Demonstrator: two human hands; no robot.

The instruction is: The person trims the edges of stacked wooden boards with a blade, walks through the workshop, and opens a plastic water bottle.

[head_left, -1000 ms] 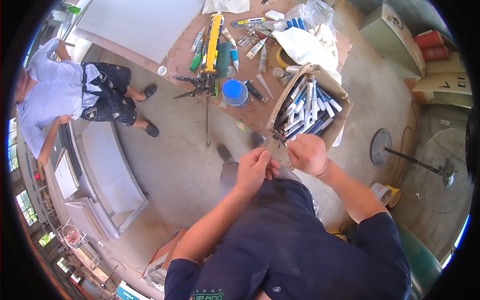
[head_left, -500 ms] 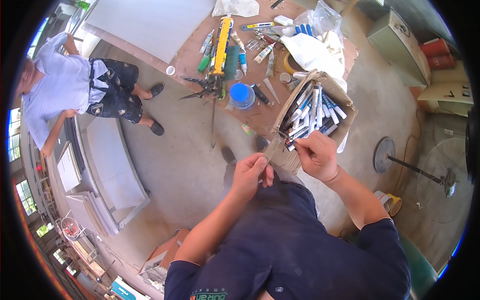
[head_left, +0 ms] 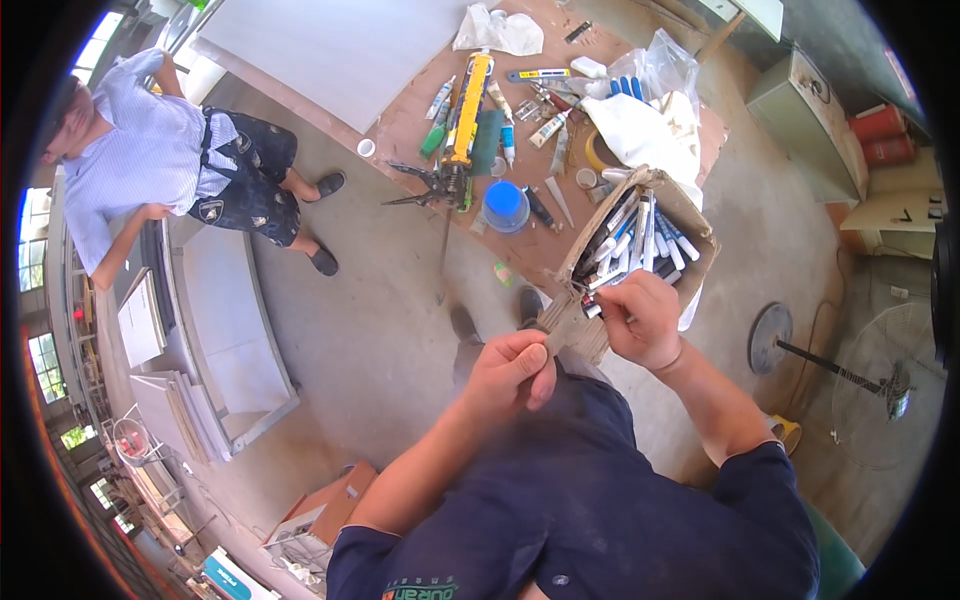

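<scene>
Grey concrete floor that spread below, brown-topped table that stood at upper centre, long pale-surfaced bench that ran along the left, paned windows that shone brightly beyond it, grey wall and pale green cabinet that stood at upper right.

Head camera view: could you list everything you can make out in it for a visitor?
Table: one, brown, top centre
Flat sheet: one, pale, on table
Caulking gun: one, yellow cartridge, on table
Lidded jar: one, blue lid, on table
Small tubes: several, mixed colours, on table
Cloth: one, white, table's right
Tape roll: one, yellow, beside cloth
Cardboard box: one, brown, table's near right corner
Markers: many, mainly white and blue, in box
Fan: one, grey, far right
Containers: two, red, upper right
Cabinet: one, grey-green, upper right
Other person: one, pale shirt, left
Left hand: one, bare, picture centre
Right hand: one, bare, at box, holding a small dark-and-white item
</scene>
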